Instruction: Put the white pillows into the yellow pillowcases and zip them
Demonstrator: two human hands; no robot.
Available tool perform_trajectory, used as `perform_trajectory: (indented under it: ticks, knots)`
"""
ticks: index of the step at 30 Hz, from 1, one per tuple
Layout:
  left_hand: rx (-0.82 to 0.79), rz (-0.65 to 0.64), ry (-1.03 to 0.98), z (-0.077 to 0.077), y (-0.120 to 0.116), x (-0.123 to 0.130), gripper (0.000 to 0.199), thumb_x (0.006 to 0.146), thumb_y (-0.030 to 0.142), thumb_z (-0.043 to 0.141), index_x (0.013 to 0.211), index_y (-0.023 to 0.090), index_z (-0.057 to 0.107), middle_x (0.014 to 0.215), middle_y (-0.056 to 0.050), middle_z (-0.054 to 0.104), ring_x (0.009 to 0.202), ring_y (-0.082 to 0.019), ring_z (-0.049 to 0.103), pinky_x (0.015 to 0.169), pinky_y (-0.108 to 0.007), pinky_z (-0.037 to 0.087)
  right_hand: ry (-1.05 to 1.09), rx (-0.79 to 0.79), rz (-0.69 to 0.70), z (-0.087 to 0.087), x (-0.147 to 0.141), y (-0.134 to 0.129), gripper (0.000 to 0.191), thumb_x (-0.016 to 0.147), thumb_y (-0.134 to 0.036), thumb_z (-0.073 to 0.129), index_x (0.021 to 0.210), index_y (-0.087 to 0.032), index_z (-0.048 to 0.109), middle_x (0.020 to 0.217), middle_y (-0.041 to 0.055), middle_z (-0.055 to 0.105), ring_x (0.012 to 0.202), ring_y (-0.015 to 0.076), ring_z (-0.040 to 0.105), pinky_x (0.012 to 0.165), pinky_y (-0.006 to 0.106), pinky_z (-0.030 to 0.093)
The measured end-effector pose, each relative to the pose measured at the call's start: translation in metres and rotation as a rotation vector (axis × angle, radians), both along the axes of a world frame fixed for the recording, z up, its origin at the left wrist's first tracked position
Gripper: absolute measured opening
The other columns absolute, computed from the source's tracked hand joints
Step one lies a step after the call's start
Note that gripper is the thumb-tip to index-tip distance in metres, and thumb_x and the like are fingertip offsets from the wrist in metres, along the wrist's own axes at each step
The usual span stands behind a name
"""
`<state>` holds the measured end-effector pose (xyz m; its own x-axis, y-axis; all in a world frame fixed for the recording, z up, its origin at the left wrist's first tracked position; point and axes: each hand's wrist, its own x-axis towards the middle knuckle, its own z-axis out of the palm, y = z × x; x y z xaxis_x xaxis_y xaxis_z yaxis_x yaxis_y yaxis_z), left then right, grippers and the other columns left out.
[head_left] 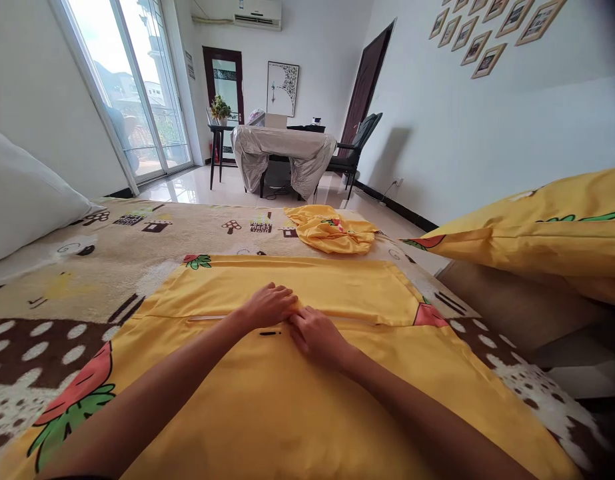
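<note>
A yellow pillowcase (267, 413) with strawberry prints is spread flat on the bed in front of me. Across its upper part runs a seam opening, whose pale edge shows on both sides of my hands. My left hand (270, 308) is closed on the fabric at the middle of this opening, fingers curled over. Right beside it, my right hand (318, 333) pinches the same spot, thumb and fingers together. The two hands touch or nearly touch. Whether a zip pull lies between the fingers is hidden.
A crumpled yellow cloth (337, 230) lies beyond the pillowcase on the patterned blanket (187, 233). To the left rests a white pillow (32, 193); at right is a plump yellow pillow (547, 230). A covered table (282, 140) and a black chair (357, 147) stand farther back.
</note>
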<state>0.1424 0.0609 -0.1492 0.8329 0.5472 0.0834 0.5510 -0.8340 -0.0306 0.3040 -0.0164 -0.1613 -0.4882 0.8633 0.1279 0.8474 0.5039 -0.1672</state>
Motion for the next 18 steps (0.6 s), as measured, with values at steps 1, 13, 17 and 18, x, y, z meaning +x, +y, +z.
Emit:
perform_trajectory:
  ticks: [1, 13, 17, 18]
  knots:
    - [-0.006, 0.001, -0.001, -0.002, 0.002, 0.004, 0.029, 0.095, 0.033, 0.041, 0.115, 0.019, 0.057, 0.117, -0.008, 0.063, 0.107, -0.022, 0.058, 0.088, -0.034, 0.042, 0.011, -0.009, -0.012, 0.0, -0.001, 0.0, 0.022, 0.091, -0.021, 0.045, 0.101, -0.014, 0.063, 0.104, 0.0101, 0.062, 0.097, 0.0218, 0.053, 0.087, 0.034, 0.042]
    - [0.019, 0.086, -0.033, -0.028, 0.033, 0.0, 0.053, 0.094, 0.055, 0.029, 0.136, 0.024, 0.042, 0.146, -0.011, 0.041, 0.133, -0.023, 0.04, 0.099, -0.042, 0.037, 0.228, -0.229, 0.011, 0.003, -0.002, -0.004, 0.023, 0.087, -0.031, 0.054, 0.071, -0.016, 0.063, 0.07, 0.0015, 0.061, 0.064, 0.0106, 0.046, 0.059, 0.023, 0.031]
    - [0.131, 0.098, -0.064, -0.025, 0.027, 0.006, 0.048, 0.095, 0.043, 0.037, 0.133, 0.014, 0.044, 0.141, -0.017, 0.045, 0.127, -0.028, 0.045, 0.099, -0.046, 0.036, 0.249, -0.245, 0.126, 0.001, -0.002, -0.007, 0.029, 0.09, -0.035, 0.05, 0.077, -0.017, 0.069, 0.073, 0.0032, 0.067, 0.065, 0.0112, 0.05, 0.062, 0.022, 0.033]
    - [0.165, 0.081, -0.07, -0.023, 0.023, 0.008, 0.047, 0.096, 0.038, 0.038, 0.134, 0.011, 0.042, 0.142, -0.019, 0.043, 0.127, -0.029, 0.044, 0.1, -0.046, 0.035, 0.254, -0.245, 0.15, 0.002, -0.001, -0.007, 0.029, 0.09, -0.035, 0.05, 0.081, -0.017, 0.071, 0.076, 0.0041, 0.069, 0.066, 0.0116, 0.052, 0.063, 0.022, 0.034]
